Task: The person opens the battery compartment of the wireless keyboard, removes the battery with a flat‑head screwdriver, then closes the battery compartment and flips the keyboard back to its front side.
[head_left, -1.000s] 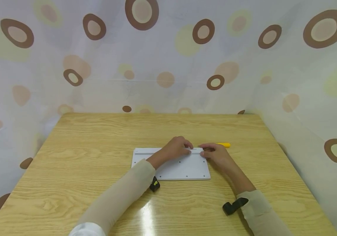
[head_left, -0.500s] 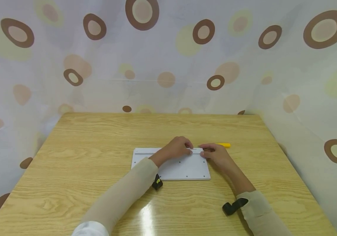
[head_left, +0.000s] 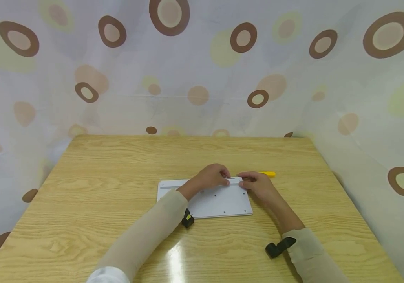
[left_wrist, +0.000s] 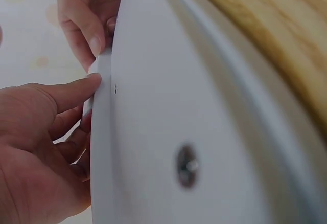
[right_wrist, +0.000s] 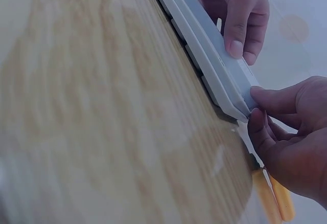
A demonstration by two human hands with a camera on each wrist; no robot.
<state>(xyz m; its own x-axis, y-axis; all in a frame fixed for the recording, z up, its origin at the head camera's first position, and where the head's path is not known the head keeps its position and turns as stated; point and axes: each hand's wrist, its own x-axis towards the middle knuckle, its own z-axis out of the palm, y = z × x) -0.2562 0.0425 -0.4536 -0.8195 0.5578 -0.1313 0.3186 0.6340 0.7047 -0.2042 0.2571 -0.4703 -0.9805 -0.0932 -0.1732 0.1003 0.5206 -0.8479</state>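
A white keyboard point(head_left: 219, 204) lies face down on the table, its screw-dotted back upward and a raised ridge along the far side. Keys show beneath its edge in the right wrist view. My left hand point(head_left: 211, 176) reaches across it and grips the far edge right of the middle, thumb on the ridge point(left_wrist: 102, 96), other fingers behind. Thumb and forefinger of my right hand point(head_left: 262, 188) pinch the far right corner. Beyond that hand lies a screwdriver with a yellow handle point(head_left: 269, 173), partly hidden by the fingers.
The wooden table point(head_left: 117, 157) extends around the keyboard, with a patterned curtain point(head_left: 198, 70) hanging behind its far edge and along the sides. Black camera straps point(head_left: 280, 247) sit at both wrists.
The keyboard has turned slightly, its left end coming a little nearer. Both hands keep their places on the far edge, and the screwdriver stays put.
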